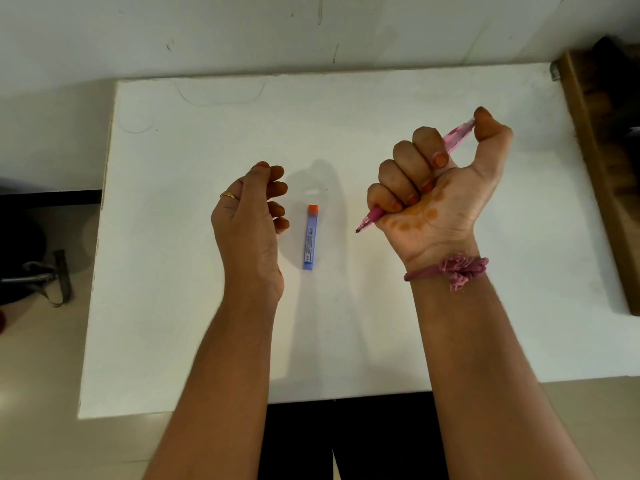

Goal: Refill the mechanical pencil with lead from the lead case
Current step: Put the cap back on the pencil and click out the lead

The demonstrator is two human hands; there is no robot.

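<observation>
Right hand (438, 188) is wrapped in a fist around the mechanical pencil (372, 216) — fingers (398, 178) clamped on the pink barrel, thumb pressed onto the top end up by the far side. The writing tip pokes out below the fist, aimed down and to the left, toward the lead case. So the pencil's long axis runs diagonally, tip low and near, cap end high and far-right.

The lead case (310, 237) lies flat on the white tabletop (173, 306), between the two hands, untouched. Its long axis runs nearly straight away from the person, orange cap at the far end, blue body toward the near edge.

Left hand (251, 223) hovers just beside the case, fingers loosely curled and apart, holding nothing.

Risks from here, as I judge it: the full-fist grip hides most of the barrel, so pulling the cap off one-handed looks awkward — the pencil could slip. Opening the case with its cap tilted down could spill the thin leads across the white surface, and they snap easily if pinched hard or fed in at an angle.
</observation>
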